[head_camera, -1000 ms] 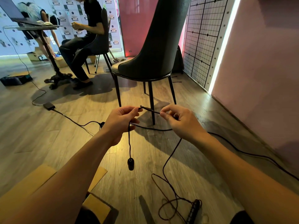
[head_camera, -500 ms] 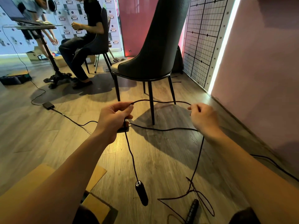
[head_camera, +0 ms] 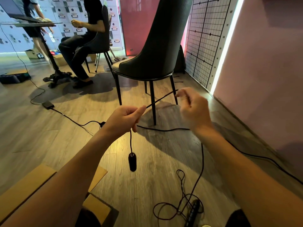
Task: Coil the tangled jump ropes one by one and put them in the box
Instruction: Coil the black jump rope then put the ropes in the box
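Right hand [head_camera: 193, 110] has swung nearer left hand [head_camera: 126, 118], both gripping rope [head_camera: 161, 99].

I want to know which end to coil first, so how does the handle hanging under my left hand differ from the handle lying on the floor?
The hanging handle dangles upright in the air on rope gripped by the left hand; the floor handle lies slanted on the floor. The hanging handle's rope runs straight; the floor handle sits among tangled loops. Both are black.

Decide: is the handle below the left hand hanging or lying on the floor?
Hanging: the handle dangles from a straight rope gripped by the left hand.
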### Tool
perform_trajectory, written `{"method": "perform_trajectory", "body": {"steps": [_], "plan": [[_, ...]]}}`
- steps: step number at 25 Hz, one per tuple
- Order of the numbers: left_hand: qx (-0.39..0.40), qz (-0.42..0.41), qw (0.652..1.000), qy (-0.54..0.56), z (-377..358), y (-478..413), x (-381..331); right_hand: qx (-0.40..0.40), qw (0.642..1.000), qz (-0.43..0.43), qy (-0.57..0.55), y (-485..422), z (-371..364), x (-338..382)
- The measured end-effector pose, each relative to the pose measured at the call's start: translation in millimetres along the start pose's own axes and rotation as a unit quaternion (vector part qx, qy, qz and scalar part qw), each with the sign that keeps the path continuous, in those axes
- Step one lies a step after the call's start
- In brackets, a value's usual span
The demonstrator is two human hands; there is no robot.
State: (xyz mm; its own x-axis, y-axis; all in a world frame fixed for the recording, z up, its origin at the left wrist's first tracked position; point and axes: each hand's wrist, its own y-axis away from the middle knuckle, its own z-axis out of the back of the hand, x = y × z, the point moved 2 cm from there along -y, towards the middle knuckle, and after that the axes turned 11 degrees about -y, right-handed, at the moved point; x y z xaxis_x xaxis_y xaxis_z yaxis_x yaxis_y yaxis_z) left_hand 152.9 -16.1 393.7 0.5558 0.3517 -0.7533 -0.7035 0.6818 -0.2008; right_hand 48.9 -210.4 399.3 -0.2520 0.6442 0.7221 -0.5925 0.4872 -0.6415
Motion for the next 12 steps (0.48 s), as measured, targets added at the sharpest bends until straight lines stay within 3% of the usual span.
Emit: {"method": "perform_trajectory", "body": {"steps": [3, 5, 6, 8, 10, 12], "plan": [[0.061, 0.03, 0.997, 0.02, 12.2, 2.6, 13.9, -0.158, 0.979, -0.116, 0.062, -8.1, 30.7, -23.2], [0.076, 0.034, 0.996, 0.024, 11.5, 6.1, 17.5, -0.188, 0.95, -0.234, 0.086, -6.8, 43.3, -41.4], [0.068, 0.035, 0.996, 0.036, 9.8, 7.1, 16.5, -0.159, 0.942, -0.267, 0.13, -5.1, 44.3, -48.7], [0.054, 0.033, 0.996, 0.061, 4.5, 7.3, 10.8, -0.042, 0.95, -0.223, 0.214, 0.2, 32.7, -46.5], [0.061, 0.021, 0.996, 0.067, -1.4, 6.8, 3.2, 0.116, 0.978, -0.125, 0.118, 7.8, 6.4, -25.4], [0.069, 0.016, 0.995, 0.068, -3.9, 7.0, -1.3, 0.272, 0.957, -0.099, -0.029, 20.2, -18.8, 2.3]]}}
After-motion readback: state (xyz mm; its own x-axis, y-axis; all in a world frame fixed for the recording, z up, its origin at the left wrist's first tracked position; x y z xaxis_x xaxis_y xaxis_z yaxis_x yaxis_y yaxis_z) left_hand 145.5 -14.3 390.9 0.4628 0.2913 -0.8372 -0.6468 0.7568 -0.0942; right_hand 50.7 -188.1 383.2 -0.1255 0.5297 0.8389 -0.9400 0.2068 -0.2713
